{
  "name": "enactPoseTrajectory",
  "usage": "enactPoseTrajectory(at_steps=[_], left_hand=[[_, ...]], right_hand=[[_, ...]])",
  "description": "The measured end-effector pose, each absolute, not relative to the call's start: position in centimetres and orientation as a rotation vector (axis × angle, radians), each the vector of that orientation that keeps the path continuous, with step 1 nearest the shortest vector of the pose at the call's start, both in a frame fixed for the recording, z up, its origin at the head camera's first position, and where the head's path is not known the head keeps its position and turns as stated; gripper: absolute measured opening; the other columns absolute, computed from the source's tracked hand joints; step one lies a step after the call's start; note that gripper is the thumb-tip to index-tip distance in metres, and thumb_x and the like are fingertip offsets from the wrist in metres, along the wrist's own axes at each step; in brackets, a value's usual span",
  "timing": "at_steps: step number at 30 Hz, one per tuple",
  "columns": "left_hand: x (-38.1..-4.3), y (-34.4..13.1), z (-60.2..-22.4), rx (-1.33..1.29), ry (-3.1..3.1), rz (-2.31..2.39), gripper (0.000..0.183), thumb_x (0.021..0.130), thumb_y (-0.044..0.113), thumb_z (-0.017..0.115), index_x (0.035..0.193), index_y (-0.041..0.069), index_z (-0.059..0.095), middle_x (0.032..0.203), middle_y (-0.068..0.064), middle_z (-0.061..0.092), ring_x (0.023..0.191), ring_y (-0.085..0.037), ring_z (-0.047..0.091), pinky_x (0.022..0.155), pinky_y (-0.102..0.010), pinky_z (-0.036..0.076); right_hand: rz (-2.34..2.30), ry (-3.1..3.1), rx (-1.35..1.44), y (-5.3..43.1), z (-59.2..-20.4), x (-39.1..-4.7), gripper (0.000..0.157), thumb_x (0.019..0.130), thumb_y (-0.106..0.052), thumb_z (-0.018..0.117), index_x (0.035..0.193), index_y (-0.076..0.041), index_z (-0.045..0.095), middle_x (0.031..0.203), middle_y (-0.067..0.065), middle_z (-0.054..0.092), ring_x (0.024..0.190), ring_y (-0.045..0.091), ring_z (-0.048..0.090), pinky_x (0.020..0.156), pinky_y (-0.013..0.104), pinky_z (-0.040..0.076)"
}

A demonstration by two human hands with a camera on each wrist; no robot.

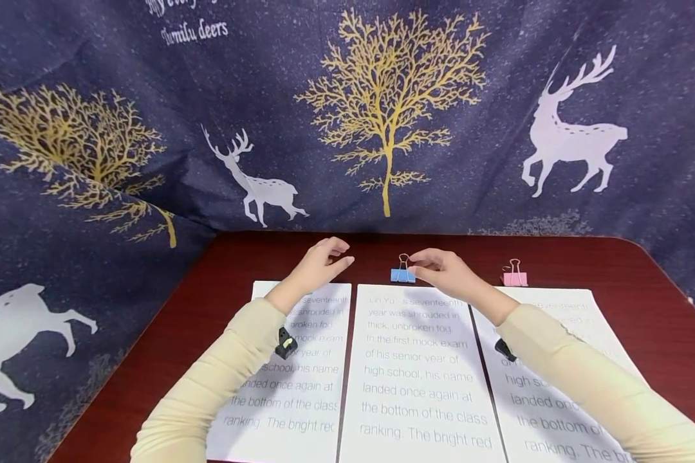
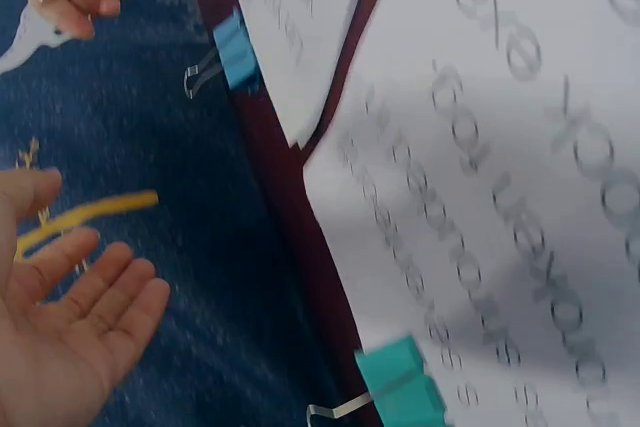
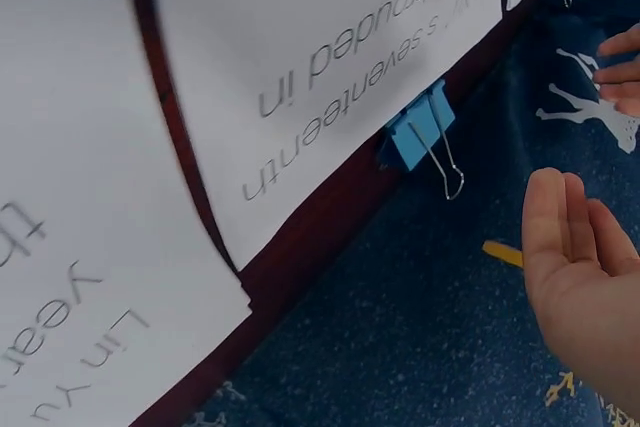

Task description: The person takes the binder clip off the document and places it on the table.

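My left hand hovers over the top of the left paper stack, its fingers loosely bent with nothing between them. A teal binder clip lies by that stack's top edge, mostly hidden behind the wrist in the head view. My right hand is in the air beside a blue binder clip at the top of the middle paper stack. In the right wrist view a gap separates the right hand from the blue clip. Whether the blue clip grips the sheets I cannot tell.
A pink binder clip stands at the top of the right paper stack, which my right forearm partly covers. The dark red table ends at a blue cloth printed with deer and trees.
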State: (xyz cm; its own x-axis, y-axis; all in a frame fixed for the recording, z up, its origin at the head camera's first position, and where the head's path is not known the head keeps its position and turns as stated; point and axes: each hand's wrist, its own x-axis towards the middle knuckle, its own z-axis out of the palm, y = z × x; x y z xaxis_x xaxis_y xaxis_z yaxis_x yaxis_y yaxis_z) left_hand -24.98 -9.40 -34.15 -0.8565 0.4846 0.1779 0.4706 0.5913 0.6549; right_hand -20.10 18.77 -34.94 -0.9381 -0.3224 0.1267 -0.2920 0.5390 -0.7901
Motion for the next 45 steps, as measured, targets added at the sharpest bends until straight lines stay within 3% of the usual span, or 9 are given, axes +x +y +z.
enactPoseTrajectory(at_steps=[7, 27, 39, 45], left_hand=[[-26.5, -12.1, -34.4, 0.859, 2.755, 1.053, 0.041, 0.094, 0.023, 0.06, 0.126, -0.003, 0.052, 0.126, -0.02, 0.054, 0.12, -0.034, 0.049, 0.102, -0.05, 0.043], [-29.3, -17.8, -34.5, 0.685, 2.725, 1.055, 0.047, 0.091, 0.013, 0.062, 0.128, -0.011, 0.046, 0.128, -0.032, 0.05, 0.119, -0.045, 0.049, 0.104, -0.052, 0.039], [-29.8, -19.2, -36.0, 0.59, 2.643, 1.043, 0.048, 0.094, 0.017, 0.058, 0.129, -0.014, 0.045, 0.125, -0.033, 0.052, 0.117, -0.043, 0.051, 0.102, -0.052, 0.041], [-29.6, -19.2, -36.3, 0.54, 2.655, 1.052, 0.046, 0.095, 0.017, 0.057, 0.128, -0.014, 0.046, 0.123, -0.031, 0.054, 0.114, -0.042, 0.053, 0.099, -0.051, 0.044]], right_hand=[[-1.412, 2.65, -0.5, 18.1, -35.3, -20.5, 0.038, 0.093, -0.015, 0.059, 0.121, 0.009, 0.057, 0.11, 0.023, 0.065, 0.097, 0.037, 0.063, 0.081, 0.036, 0.055], [-1.479, 2.426, -0.38, 15.5, -35.9, -20.5, 0.043, 0.095, -0.019, 0.056, 0.128, 0.008, 0.051, 0.12, 0.022, 0.061, 0.109, 0.038, 0.06, 0.094, 0.042, 0.051], [-1.617, 2.308, -0.43, 12.9, -36.3, -20.7, 0.04, 0.094, -0.013, 0.056, 0.124, 0.014, 0.051, 0.121, 0.026, 0.059, 0.11, 0.037, 0.059, 0.091, 0.041, 0.053], [-1.634, 2.293, -0.359, 11.7, -36.1, -21.1, 0.038, 0.095, -0.015, 0.056, 0.123, 0.011, 0.054, 0.123, 0.025, 0.059, 0.105, 0.031, 0.062, 0.091, 0.04, 0.053]])
